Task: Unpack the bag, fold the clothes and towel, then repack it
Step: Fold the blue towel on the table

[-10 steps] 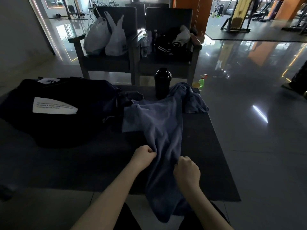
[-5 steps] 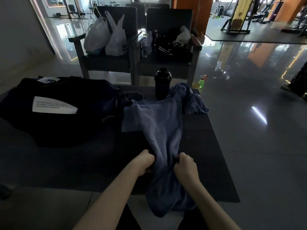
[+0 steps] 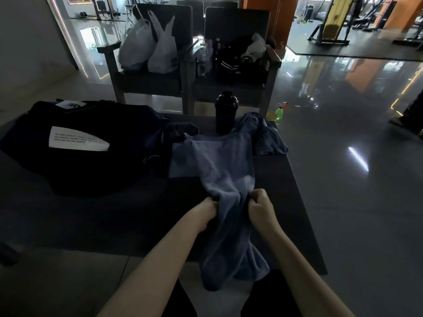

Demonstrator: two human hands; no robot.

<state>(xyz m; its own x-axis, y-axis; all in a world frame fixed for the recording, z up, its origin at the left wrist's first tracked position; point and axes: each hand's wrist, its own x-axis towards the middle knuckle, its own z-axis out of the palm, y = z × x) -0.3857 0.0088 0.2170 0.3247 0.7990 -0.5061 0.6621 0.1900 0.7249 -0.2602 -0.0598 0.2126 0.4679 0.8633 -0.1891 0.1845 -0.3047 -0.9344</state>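
A blue-grey towel (image 3: 225, 165) lies stretched along the dark table (image 3: 114, 216), its near end hanging over the front edge toward my lap. My left hand (image 3: 202, 213) and my right hand (image 3: 261, 208) each clutch a bunched fold of the towel, close together near the table's front. A large black bag (image 3: 77, 147) with a white printed label sits on the table's left half. Dark clothing (image 3: 180, 131) is heaped between the bag and the towel.
A black shaker bottle (image 3: 225, 112) stands at the table's far edge, touching the towel. Behind it are two dark chairs, one with white plastic bags (image 3: 148, 49), one with dark clothes (image 3: 242, 58). A green spray bottle (image 3: 279, 112) stands on the glossy floor.
Both hands have pulled the towel's bunched part a little away from me along the table, and less towel hangs over the front edge.
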